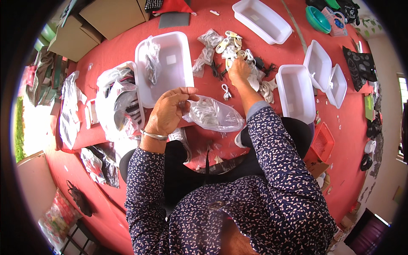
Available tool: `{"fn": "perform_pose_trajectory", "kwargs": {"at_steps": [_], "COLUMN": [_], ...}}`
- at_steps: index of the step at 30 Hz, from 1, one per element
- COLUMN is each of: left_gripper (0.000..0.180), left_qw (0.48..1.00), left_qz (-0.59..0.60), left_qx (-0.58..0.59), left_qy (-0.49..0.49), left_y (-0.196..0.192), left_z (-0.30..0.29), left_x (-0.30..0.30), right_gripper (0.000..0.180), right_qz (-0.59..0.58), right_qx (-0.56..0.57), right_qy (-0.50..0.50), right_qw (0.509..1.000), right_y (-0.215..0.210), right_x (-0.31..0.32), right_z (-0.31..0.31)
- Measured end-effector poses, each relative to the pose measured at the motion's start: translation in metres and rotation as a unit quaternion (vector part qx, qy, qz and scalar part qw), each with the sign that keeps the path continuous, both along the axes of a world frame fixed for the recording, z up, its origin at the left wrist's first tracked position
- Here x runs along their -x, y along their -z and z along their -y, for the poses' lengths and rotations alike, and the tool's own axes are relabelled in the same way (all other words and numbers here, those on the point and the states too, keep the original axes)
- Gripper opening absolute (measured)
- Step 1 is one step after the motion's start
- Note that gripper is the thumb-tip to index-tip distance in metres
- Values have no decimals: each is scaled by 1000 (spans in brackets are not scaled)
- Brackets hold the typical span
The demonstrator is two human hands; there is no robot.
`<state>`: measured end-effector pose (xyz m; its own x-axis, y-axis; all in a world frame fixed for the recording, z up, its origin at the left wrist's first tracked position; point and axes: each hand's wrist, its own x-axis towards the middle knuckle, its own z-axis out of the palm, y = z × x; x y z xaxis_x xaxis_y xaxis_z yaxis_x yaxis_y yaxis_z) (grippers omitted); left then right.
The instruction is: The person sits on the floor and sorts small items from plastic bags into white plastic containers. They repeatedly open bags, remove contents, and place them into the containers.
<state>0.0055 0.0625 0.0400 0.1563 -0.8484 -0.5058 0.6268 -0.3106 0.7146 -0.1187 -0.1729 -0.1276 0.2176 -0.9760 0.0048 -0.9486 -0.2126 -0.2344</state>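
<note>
My left hand (168, 111) pinches the gathered mouth of a clear plastic bag (227, 115) between thumb and fingers. Bunched white cables (203, 111) show through its film as it hangs over my lap. Farther forward and to the right, my right hand (239, 71) reaches down into a pile of coiled white cables (231, 42), some with yellowish bands. Its fingers are curled together, and their tips are hidden against the pile. Beside the pile lie bagged cables (204, 59) and black cables (269, 68). One small coiled white cable (226, 92) lies alone nearer to me.
To the left stand a white tub (185, 46) with a plastic bag in it and another tub (131, 66) heaped with packets. White tubs (283, 95), (255, 8) stand right and far ahead. A red basket (324, 140) is by my right knee; cardboard boxes (112, 17) are far left.
</note>
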Motion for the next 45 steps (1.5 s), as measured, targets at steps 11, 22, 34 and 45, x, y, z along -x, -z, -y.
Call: {"fn": "perform_pose_trajectory", "kwargs": {"at_steps": [11, 22, 34, 45], "left_gripper": [49, 76, 80, 25], "left_qw": [998, 980, 979, 970], "left_qz": [65, 192, 178, 238], "left_qx": [-5, -51, -68, -32], "left_qy": [-19, -1, -67, 20], "left_y": [7, -3, 8, 11], "left_z": [-6, -3, -4, -8], "left_x": [0, 7, 1, -10], "right_gripper": [36, 32, 32, 36], "right_qz": [642, 349, 159, -80], "right_qx": [-559, -503, -151, -63], "right_qy": [-24, -215, -452, -398], "right_qw": [524, 761, 864, 912], "right_y": [-118, -142, -52, -110], "right_x": [43, 24, 4, 78], "right_z": [7, -135, -149, -134]}}
